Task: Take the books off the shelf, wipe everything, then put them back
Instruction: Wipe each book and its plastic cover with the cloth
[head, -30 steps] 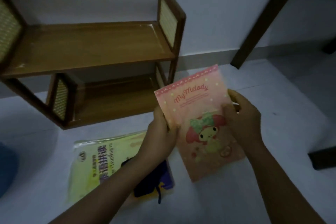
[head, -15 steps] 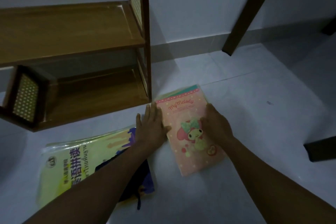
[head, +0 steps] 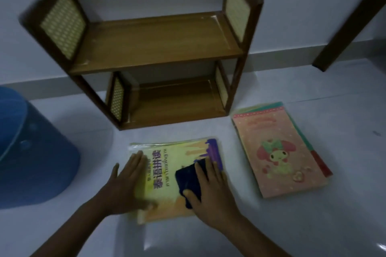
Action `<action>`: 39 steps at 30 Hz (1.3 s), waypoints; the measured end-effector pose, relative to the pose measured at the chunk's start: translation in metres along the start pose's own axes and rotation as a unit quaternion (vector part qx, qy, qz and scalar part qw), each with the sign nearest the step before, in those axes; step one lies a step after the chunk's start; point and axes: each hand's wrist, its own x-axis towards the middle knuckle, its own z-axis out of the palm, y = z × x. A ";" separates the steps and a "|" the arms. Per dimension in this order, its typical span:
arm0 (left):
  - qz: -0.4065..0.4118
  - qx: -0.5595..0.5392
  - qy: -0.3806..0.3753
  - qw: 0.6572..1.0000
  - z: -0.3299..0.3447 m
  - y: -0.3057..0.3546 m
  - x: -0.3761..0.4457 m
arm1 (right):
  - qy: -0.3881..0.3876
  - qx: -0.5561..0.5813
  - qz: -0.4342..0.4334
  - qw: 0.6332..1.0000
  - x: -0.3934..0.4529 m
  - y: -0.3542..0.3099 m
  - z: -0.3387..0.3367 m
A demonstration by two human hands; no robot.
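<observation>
A wooden two-tier shelf (head: 158, 48) stands against the wall, both boards bare. In front of it a yellow book (head: 167, 198) lies flat on the floor. My left hand (head: 127, 181) rests flat on the book's left edge, fingers straight. My right hand (head: 211, 192) lies on a dark cloth (head: 188, 179) on the book's right half, thumb at the cloth's near edge. To the right a pink cartoon book (head: 277, 156) tops a small pile of thin books on the floor.
A blue plastic container (head: 31, 152) sits at the left on the pale tiled floor (head: 292, 225). A dark wooden furniture leg (head: 351, 23) slants down at the upper right. The wall and skirting run behind the shelf.
Both hands left the pink book on the pile at the right and moved left onto the yellow book. The right hand now lies on the dark cloth. The view swung left.
</observation>
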 end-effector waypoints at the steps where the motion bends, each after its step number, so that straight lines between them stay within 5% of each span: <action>1: 0.006 0.018 -0.011 1.000 0.006 -0.013 -0.010 | 0.017 0.001 0.010 1.000 0.002 -0.006 0.008; 4: 0.025 0.012 0.006 1.000 0.018 -0.030 -0.018 | 0.050 -0.021 0.012 0.998 0.002 -0.032 0.025; 8: 0.045 0.013 0.026 0.999 0.021 -0.033 -0.015 | -0.015 -0.073 -0.185 0.980 0.004 -0.065 0.041; 10: 0.048 0.017 0.029 0.998 0.020 -0.036 -0.016 | 0.029 -0.099 -0.227 0.968 0.035 -0.058 0.036; 15: 0.046 0.020 0.028 0.998 0.022 -0.036 -0.014 | 0.170 -0.037 0.003 0.985 0.102 -0.051 0.014; 23: 0.052 -0.012 0.046 0.997 0.023 -0.039 -0.019 | 0.086 -0.047 -0.168 0.981 0.053 -0.088 0.062; 31: 0.046 0.004 0.041 0.998 0.023 -0.038 -0.015 | 0.155 0.008 -0.002 0.988 0.068 -0.040 0.019; 36: 0.053 0.008 0.049 0.997 0.026 -0.041 -0.015 | 0.049 -0.052 -0.217 0.973 -0.005 -0.070 0.060; 39: 0.057 0.015 0.035 0.998 0.024 -0.041 -0.015 | 0.053 -0.039 -0.201 0.977 0.009 -0.036 0.041</action>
